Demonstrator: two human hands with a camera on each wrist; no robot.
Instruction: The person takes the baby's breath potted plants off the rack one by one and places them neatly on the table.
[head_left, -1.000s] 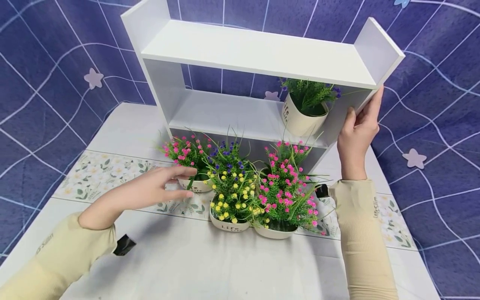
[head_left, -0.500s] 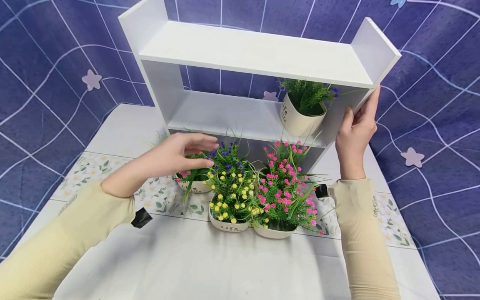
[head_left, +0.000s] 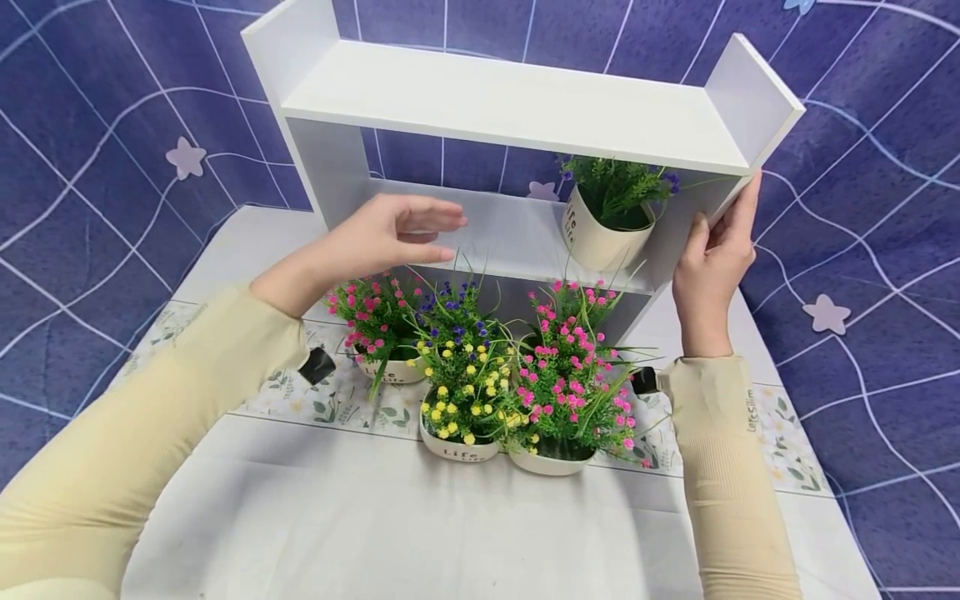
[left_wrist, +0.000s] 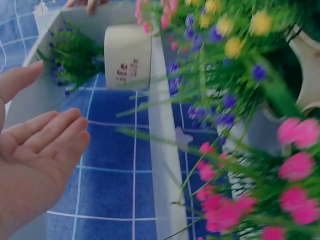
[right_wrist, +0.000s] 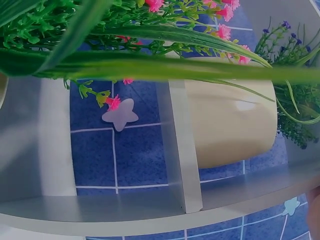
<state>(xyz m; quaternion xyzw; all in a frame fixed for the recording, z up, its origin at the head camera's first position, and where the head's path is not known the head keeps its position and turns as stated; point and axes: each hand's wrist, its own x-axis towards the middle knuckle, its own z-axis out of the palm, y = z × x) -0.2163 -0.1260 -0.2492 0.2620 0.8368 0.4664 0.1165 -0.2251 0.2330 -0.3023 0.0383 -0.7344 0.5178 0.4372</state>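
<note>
A white shelf unit (head_left: 517,104) stands at the back of the table. My right hand (head_left: 714,267) holds its right side panel, thumb on the near edge and fingers along the outer face. In front of the middle board, my left hand (head_left: 390,233) reaches out with relaxed, parted fingers and nothing in them; the left wrist view shows its bare palm (left_wrist: 37,160). On that board's right end sits a cream pot (head_left: 606,237) of purple-blue flowers. Below the left hand is a pot of pink flowers (head_left: 378,321), with blue flowers (head_left: 453,312) beside it.
Yellow flowers (head_left: 465,396) and another pink-flowered plant (head_left: 566,392) stand in cream pots in front of the shelf unit. A floral strip (head_left: 292,396) crosses the white tablecloth (head_left: 420,533). Behind hangs a blue curtain (head_left: 82,167) with star shapes.
My left hand has risen from beside the left pink-flowered pot, going up and to the right, to the front of the middle board. The right hand stays on the side panel.
</note>
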